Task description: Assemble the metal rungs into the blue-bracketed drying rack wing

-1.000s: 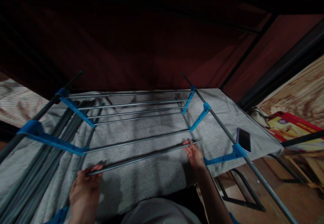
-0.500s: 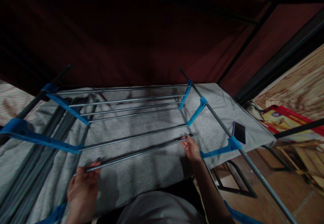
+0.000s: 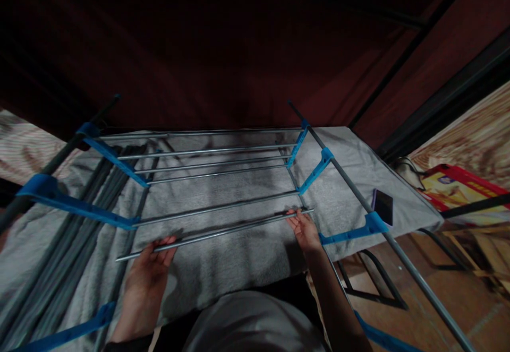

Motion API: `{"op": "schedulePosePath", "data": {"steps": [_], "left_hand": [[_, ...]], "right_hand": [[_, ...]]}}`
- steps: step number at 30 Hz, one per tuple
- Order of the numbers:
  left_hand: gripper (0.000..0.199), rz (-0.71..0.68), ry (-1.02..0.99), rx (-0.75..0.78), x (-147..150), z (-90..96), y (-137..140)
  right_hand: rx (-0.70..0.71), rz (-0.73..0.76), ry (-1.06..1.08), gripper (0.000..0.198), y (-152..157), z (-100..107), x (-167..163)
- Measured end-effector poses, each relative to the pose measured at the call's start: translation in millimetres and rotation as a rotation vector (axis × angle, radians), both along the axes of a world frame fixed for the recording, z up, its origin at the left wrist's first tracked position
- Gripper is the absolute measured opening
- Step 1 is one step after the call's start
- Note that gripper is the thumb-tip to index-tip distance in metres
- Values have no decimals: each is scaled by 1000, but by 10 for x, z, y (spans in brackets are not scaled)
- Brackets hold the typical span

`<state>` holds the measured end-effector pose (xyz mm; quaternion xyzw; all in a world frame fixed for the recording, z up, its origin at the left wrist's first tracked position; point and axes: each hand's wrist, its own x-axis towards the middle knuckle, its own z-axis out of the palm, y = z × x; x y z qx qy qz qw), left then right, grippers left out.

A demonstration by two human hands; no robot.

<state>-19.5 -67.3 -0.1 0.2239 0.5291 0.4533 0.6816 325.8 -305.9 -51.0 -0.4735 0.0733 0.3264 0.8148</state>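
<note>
A thin grey metal tube (image 3: 231, 230) runs crosswise in front of me, gripped near both ends. My left hand (image 3: 149, 272) has its fingers around it a little in from the left tip, which sticks out past the hand. Close to the other end, my right hand (image 3: 303, 230) pinches the tube, with a short tip beyond the fingers. Behind it stands a rack frame of grey poles and blue plastic brackets, with several crossbars fitted. The left bracket (image 3: 79, 206) and the right bracket (image 3: 353, 232) flank the tube, whose ends are apart from both.
Several loose grey tubes (image 3: 67, 251) lie bundled on the grey blanket (image 3: 247, 256) at left. A phone (image 3: 382, 207) rests near the blanket's right side. Beyond are a red and yellow box (image 3: 458, 187), a metal stool frame (image 3: 374, 288) and a dark red curtain (image 3: 223, 76).
My left hand has slid inward along the tube, so its left tip now shows. The right hand keeps its hold. The whole view has shifted slightly.
</note>
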Motion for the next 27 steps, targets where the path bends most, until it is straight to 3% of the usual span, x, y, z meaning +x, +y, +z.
{"op": "schedulePosePath", "data": {"steps": [4, 15, 21, 27], "left_hand": [[3, -58, -16, -29, 171, 156, -159], [38, -375, -126, 153, 678, 353, -691], [37, -444, -91, 378, 843, 605, -772], [28, -425, -3, 677, 922, 942, -752]], "right_hand": [[18, 43, 8, 28, 3, 56, -79], [64, 151, 110, 19, 134, 73, -337], [13, 246, 147, 28, 123, 20, -370], [37, 418, 123, 33, 137, 74, -485]]}}
